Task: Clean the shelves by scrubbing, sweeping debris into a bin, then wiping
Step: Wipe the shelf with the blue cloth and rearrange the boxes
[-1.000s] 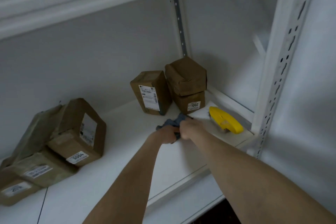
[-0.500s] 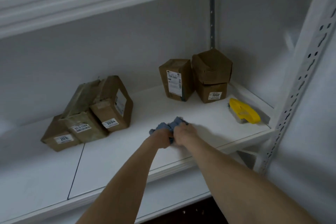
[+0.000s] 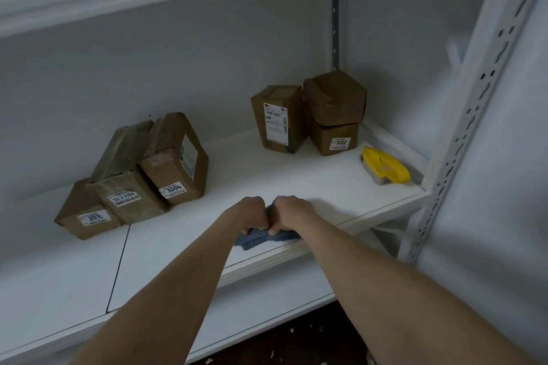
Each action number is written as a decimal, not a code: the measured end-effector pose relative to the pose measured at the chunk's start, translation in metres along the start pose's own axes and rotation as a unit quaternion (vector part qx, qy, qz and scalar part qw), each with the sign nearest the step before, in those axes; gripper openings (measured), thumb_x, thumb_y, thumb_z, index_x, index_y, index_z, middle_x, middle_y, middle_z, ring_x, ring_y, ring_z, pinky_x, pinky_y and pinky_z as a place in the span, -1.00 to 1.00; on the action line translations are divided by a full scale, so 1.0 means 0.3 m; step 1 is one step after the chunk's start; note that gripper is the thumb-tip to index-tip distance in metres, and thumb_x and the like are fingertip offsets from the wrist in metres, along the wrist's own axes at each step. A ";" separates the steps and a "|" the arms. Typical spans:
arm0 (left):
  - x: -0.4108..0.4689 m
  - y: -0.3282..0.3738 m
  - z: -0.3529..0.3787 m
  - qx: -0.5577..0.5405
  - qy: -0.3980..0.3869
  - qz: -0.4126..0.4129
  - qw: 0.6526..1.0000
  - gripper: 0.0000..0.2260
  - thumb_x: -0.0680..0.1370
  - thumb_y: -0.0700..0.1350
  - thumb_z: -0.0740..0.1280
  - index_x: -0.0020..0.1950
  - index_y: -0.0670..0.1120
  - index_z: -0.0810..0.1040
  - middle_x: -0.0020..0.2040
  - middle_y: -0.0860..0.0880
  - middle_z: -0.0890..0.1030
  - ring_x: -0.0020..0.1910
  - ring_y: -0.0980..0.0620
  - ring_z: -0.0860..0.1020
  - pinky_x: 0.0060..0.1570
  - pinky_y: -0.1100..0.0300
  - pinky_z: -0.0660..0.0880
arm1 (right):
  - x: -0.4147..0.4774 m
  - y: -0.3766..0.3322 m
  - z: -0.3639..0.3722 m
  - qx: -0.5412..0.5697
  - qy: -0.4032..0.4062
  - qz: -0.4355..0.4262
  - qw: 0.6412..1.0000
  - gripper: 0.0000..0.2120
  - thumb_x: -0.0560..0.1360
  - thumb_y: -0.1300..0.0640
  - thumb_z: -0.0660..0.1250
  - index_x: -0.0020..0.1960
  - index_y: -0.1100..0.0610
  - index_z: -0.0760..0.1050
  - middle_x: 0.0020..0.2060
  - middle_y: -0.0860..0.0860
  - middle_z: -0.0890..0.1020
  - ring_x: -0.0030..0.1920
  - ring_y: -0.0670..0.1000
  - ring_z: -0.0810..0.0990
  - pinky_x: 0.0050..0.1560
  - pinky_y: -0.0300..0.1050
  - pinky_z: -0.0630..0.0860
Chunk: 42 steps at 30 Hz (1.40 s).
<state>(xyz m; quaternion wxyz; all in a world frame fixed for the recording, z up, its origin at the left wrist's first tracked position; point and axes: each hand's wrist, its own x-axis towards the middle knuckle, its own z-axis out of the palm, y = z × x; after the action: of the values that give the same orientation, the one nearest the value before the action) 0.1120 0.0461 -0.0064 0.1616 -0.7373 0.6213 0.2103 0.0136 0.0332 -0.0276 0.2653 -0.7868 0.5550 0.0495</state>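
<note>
shelf (image 3: 267, 175) middle: bare, passable | left: parcels (image 3: 139, 178) | back right: boxes (image 3: 308, 118), yellow brush (image 3: 385, 169)

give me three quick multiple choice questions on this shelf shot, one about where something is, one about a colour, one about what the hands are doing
1. The yellow brush lies:
A on top of a box
B at the right end of the shelf
C on the floor

2. The cloth is:
A blue
B red
C white

3. The hands:
A both lie flat and open
B both hang idle
C left hand and right hand both grip the cloth

Key:
1 B, it rests on the shelf board near the right end.
2 A, blue fabric shows below the fists.
3 C, the fingers of both curl round it.
</note>
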 end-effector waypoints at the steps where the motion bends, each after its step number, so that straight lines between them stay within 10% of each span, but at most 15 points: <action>1: 0.004 0.044 0.000 -0.009 -0.003 0.014 1.000 -0.83 0.47 -0.15 0.31 -0.04 -0.24 0.56 -0.20 -0.17 0.64 -0.29 -0.07 0.60 -0.16 0.15 0.60 | -0.010 0.044 -0.019 0.003 -0.001 0.015 1.000 -0.55 0.25 -0.02 0.52 0.10 0.04 0.58 -0.08 0.03 0.66 -0.05 0.09 0.62 -0.09 -0.11 0.51; 7: 0.006 0.301 0.059 0.055 0.037 0.161 0.985 -0.73 0.54 -0.04 0.28 0.18 -0.15 0.47 -0.20 -0.03 0.48 -0.13 -0.06 0.50 0.01 0.06 0.48 | -0.081 0.279 -0.131 -0.006 -0.002 0.130 0.992 -0.51 0.23 0.06 0.59 0.09 0.15 0.55 -0.03 0.11 0.65 -0.04 0.13 0.63 0.06 0.01 0.58; 12: -0.021 0.251 0.090 -0.033 0.076 0.212 0.974 -0.70 0.55 -0.07 0.32 0.24 -0.14 0.49 0.22 -0.14 0.51 0.20 -0.11 0.45 0.34 0.07 0.25 | -0.059 0.257 -0.151 -0.073 -0.028 0.148 0.986 -0.68 0.28 0.13 0.58 -0.04 0.13 0.54 -0.05 0.08 0.65 -0.05 0.08 0.64 -0.02 -0.10 0.56; 23: 0.120 -0.190 0.061 -0.111 0.107 0.066 0.986 -0.77 0.53 -0.07 0.33 0.17 -0.06 0.57 0.22 -0.04 0.55 0.23 -0.02 0.49 0.20 0.16 0.32 | 0.189 -0.099 0.071 -0.045 0.096 0.023 0.994 -0.57 0.54 0.16 0.28 0.40 0.12 0.35 0.34 0.13 0.40 0.28 0.17 0.46 0.19 0.01 0.47; 28: 0.231 -0.270 0.028 -0.347 0.177 -0.048 0.919 -0.46 0.54 -0.34 0.24 0.47 -0.12 0.11 -0.09 -0.09 0.39 -0.14 -0.04 0.44 -0.29 0.24 0.45 | 0.337 -0.206 0.099 0.018 0.114 0.028 0.993 -0.53 0.55 0.11 0.26 0.44 0.12 0.34 0.36 0.15 0.39 0.30 0.15 0.41 0.29 -0.04 0.41; 30: 0.275 -0.322 -0.017 -0.247 0.173 0.002 0.953 -0.67 0.54 -0.29 0.24 0.27 -0.09 0.30 -0.19 -0.09 0.40 -0.14 -0.06 0.47 -0.20 0.15 0.48 | 0.387 -0.244 0.106 0.040 0.110 0.036 0.992 -0.53 0.56 0.08 0.23 0.46 0.07 0.32 0.38 0.15 0.37 0.31 0.17 0.38 0.33 0.00 0.38; 33: 0.296 -0.383 -0.039 -0.098 0.109 0.087 0.985 -0.75 0.57 -0.24 0.21 0.20 -0.05 0.52 0.19 -0.15 0.55 0.23 -0.10 0.48 0.15 0.18 0.39 | 0.439 -0.271 0.110 0.043 0.110 0.039 0.992 -0.56 0.57 0.05 0.20 0.45 -0.05 0.34 0.37 0.13 0.37 0.31 0.18 0.38 0.33 0.02 0.39; 42: 0.208 -0.442 -0.075 -0.040 0.050 0.066 0.996 -0.68 0.61 -0.08 0.16 0.31 -0.20 0.41 0.21 -0.21 0.55 0.19 -0.15 0.52 0.11 0.11 0.43 | 0.366 -0.309 0.040 0.059 -0.002 0.036 0.998 -0.75 0.31 0.12 0.47 -0.03 0.14 0.66 -0.13 0.09 0.68 -0.10 0.08 0.65 -0.05 -0.07 0.58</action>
<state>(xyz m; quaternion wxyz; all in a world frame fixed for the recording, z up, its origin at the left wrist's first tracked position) 0.2537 0.0053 -0.0219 0.0870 -0.7100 0.6671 0.2080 0.1413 -0.0317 -0.0450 0.3100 -0.7492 0.5847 0.0278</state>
